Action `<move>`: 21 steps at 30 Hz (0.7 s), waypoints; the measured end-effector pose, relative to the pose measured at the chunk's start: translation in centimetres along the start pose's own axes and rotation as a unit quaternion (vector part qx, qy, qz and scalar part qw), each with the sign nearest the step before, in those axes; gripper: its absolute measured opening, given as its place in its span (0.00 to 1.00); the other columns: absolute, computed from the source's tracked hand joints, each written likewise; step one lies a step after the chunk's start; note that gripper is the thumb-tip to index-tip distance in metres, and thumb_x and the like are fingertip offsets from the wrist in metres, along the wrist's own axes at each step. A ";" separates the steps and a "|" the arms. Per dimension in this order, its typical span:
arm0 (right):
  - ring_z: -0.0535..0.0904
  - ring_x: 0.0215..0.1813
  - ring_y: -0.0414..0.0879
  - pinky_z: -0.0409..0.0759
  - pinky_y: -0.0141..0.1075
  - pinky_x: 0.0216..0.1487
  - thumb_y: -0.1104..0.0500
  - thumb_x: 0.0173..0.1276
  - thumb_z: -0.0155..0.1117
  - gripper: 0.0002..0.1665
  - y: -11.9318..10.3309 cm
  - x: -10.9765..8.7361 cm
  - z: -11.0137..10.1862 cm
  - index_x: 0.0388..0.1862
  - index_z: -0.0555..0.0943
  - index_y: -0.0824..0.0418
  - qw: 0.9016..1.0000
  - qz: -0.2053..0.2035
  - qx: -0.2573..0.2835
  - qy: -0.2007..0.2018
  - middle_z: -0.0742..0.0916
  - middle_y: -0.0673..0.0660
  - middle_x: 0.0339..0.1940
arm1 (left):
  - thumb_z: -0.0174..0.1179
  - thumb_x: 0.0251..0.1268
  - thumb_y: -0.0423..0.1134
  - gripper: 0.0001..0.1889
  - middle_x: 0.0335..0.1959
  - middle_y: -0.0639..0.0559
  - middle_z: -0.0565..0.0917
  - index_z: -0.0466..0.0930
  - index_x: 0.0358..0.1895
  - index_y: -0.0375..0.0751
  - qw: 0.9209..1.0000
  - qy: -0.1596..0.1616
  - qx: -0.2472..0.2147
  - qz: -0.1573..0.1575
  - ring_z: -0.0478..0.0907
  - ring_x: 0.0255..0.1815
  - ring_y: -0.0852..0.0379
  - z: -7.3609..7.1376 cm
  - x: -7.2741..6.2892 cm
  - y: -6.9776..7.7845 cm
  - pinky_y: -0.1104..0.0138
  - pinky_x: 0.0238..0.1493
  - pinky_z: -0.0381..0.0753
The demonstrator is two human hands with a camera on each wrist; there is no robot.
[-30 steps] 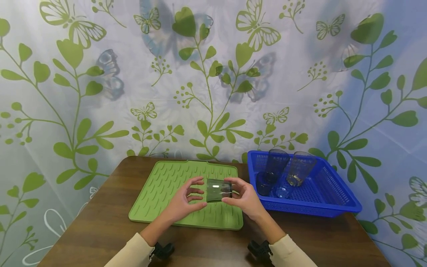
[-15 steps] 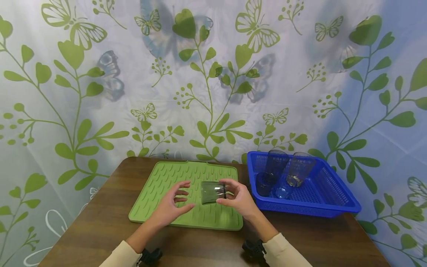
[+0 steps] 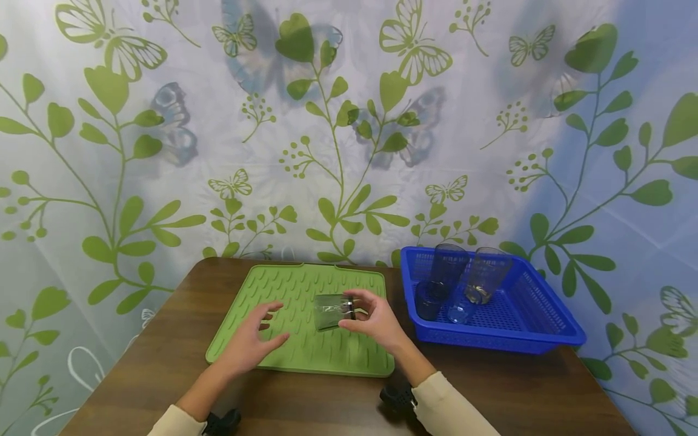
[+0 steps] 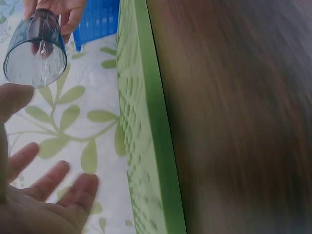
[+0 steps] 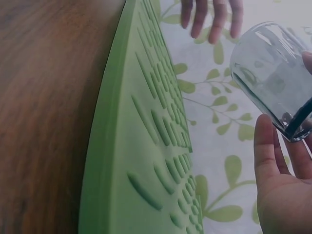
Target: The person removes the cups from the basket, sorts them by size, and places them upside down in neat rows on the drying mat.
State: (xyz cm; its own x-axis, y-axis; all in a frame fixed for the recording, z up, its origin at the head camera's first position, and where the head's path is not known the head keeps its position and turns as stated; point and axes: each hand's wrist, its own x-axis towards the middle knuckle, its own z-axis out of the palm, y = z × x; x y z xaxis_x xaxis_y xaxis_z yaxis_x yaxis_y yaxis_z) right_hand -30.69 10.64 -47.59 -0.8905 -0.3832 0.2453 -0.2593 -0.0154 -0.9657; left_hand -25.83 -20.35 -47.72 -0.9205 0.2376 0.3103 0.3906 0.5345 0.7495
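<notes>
A short clear grey glass tumbler (image 3: 328, 312) lies sideways in the air over the green drying mat (image 3: 305, 357). My right hand (image 3: 376, 321) grips it by its base end, thumb on the near side and fingers on the far side. The glass's open rim faces left, toward my left hand (image 3: 248, 342). That hand hovers above the mat's left part with fingers spread and relaxed, apart from the glass. In the left wrist view the tumbler (image 4: 35, 53) shows its wide mouth. The right wrist view shows the tumbler (image 5: 273, 73) with its thick base by the right hand's fingers.
To the right of the mat stands a blue plastic basket (image 3: 491, 339) holding several glasses, among them a tall dark glass (image 3: 448, 269) and a tall clear glass (image 3: 488, 275). A patterned curtain (image 3: 338, 151) hangs behind the brown wooden table (image 3: 305, 406).
My left hand has moved left, away from the tumbler and down a little. The right hand has carried the tumbler slightly left over the mat.
</notes>
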 end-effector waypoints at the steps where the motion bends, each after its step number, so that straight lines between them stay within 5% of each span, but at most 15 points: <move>1: 0.83 0.53 0.44 0.85 0.33 0.49 0.63 0.59 0.80 0.40 0.1 0.1 0.1 0.70 0.75 0.64 1.000 0.000 0.002 -0.001 0.82 0.63 0.64 | 0.71 0.66 0.41 0.33 0.68 0.40 0.74 0.70 0.71 0.42 1.000 -0.004 0.010 -0.005 0.73 0.67 0.36 -0.2 -0.1 -0.2 0.45 0.64 0.78; 13: 0.82 0.56 0.45 0.85 0.33 0.49 0.63 0.59 0.80 0.38 0.7 1.5 0.7 0.68 0.77 0.60 1.000 0.006 -0.002 0.017 0.82 0.63 0.64 | 0.71 0.66 0.45 0.33 0.66 0.31 0.73 0.72 0.69 0.34 0.988 -0.017 0.153 -0.033 0.67 0.68 0.23 -3.3 -1.2 -3.2 0.34 0.60 0.73; 21: 0.83 0.58 0.48 0.85 0.34 0.53 0.63 0.59 0.81 0.39 1.2 2.6 1.2 0.69 0.77 0.61 0.999 0.025 0.001 0.025 0.82 0.62 0.65 | 0.70 0.64 0.52 0.39 0.71 0.22 0.65 0.69 0.73 0.35 0.964 -0.053 0.242 -0.102 0.60 0.69 0.15 -5.2 -1.9 -5.2 0.25 0.52 0.69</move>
State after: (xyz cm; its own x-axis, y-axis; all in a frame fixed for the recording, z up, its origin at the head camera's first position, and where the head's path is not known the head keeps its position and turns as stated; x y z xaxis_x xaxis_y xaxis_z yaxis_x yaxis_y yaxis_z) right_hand -32.86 8.54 -48.17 -0.9196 -0.3374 0.2014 -0.2138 -0.0002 -0.9769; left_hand -26.21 -27.82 -49.14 -0.9821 0.1556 0.1058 0.1860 0.8879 0.4208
